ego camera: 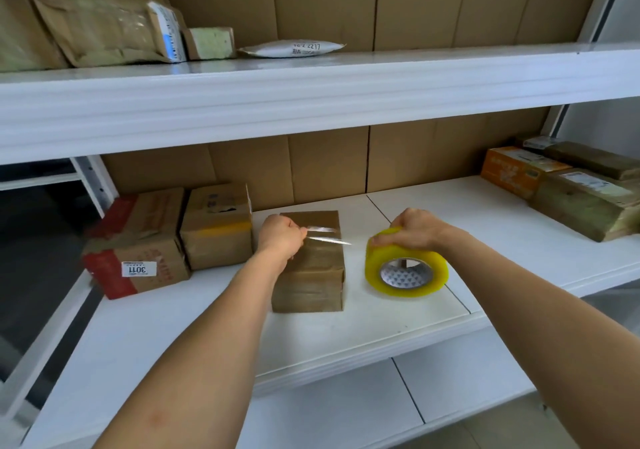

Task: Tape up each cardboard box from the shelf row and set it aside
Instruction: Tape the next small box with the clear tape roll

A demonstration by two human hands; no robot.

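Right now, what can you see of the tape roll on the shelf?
The tape roll is a wide ring of clear, yellow-tinted packing tape on a printed white core. It stands tilted on its edge on the white shelf, to the right of the brown cardboard box and apart from it. The right hand grips its top. A loose shiny strip is pinched by the left hand over the box.
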